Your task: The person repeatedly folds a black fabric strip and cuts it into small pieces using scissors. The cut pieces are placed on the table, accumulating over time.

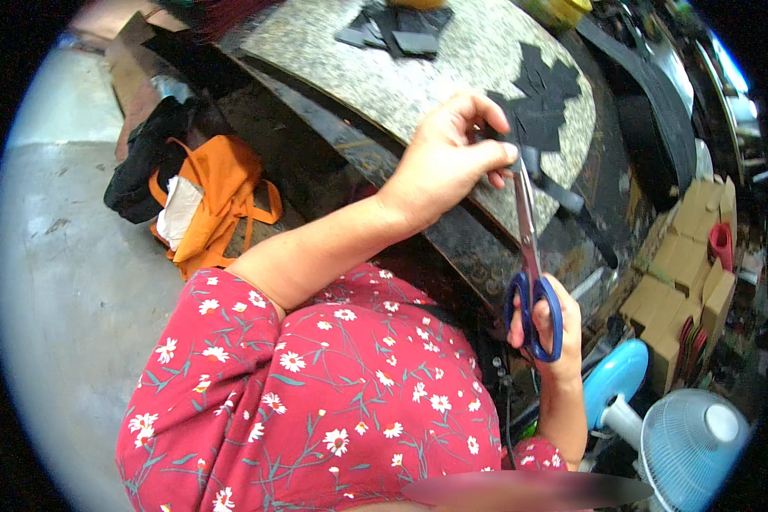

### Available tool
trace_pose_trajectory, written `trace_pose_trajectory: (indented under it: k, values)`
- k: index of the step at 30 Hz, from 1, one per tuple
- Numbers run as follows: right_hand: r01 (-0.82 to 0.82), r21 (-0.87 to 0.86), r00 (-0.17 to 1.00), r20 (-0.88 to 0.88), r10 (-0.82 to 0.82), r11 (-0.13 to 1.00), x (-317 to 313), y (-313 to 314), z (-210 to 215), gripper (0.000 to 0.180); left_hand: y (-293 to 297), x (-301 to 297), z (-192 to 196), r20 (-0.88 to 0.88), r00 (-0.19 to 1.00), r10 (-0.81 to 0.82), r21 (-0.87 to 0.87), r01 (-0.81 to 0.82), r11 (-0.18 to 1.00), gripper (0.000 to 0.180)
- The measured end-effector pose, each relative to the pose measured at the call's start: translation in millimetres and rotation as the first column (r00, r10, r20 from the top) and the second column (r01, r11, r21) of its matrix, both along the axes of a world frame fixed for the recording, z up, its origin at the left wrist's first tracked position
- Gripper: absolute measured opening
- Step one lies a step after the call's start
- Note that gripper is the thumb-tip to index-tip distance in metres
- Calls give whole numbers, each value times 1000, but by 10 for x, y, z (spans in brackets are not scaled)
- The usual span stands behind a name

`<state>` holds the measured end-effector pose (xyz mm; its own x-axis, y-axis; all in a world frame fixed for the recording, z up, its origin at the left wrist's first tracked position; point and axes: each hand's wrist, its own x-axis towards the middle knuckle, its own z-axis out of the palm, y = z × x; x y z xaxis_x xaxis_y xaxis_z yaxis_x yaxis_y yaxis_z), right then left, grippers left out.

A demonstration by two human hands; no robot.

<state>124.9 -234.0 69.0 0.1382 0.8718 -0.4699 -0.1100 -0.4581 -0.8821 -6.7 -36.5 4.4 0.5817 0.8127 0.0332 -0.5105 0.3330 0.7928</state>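
Head view: would judge the cutting partway through, going only by the visible pieces. Can see black scraps (544, 98) heaped on the right part of the speckled board (375, 98), overlapping and loosely fanned; would count those as probably cut already. Can see a smaller stack (397, 32) toward the board's far edge, but cannot tell whether finished or waiting.

Would take the black piece (488, 133) in the left hand (452, 155) for the one being worked, with thumb and fingers pinched together on it, above the board's near right part. Find scissors (527, 213) in the right hand (563, 333), with fingers closed through the blue handles and the blade tips right beside the left thumb. Cannot make out a cut line, with most of the piece hidden behind fingers. Cannot tell the number left to cut.

Among containers, see an orange bag (218, 175) slumped at left, with something white (177, 213) in or against it. See brown boxes (695, 213) at right, close together, with a red roll (722, 246) beside them; cannot tell whether filled. Make out a yellow tub (563, 11) at the top edge, contents unclear.
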Motion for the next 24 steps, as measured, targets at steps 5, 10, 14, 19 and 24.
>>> trace_pose_trajectory:
  k: [5,10,14,19,24]
  values:
    - [145,112,942,288,-171,983,308,-26,141,33,519,-98,4,-237,760,605,802,-198,563,26]
    - [195,151,522,821,-233,969,1151,136,81,9,1018,-265,-2,-269,301,915,963,109,247,19]
    - [245,-7,0,1000,7,970,1604,217,3,27,968,-252,53,-108,274,956,994,15,108,19]
    - [118,-107,-86,989,118,987,1554,411,85,27,666,-29,88,137,637,759,990,-98,-97,7]
    - [-367,232,0,968,-250,901,810,733,47,20,321,396,64,-197,769,608,980,161,113,11]
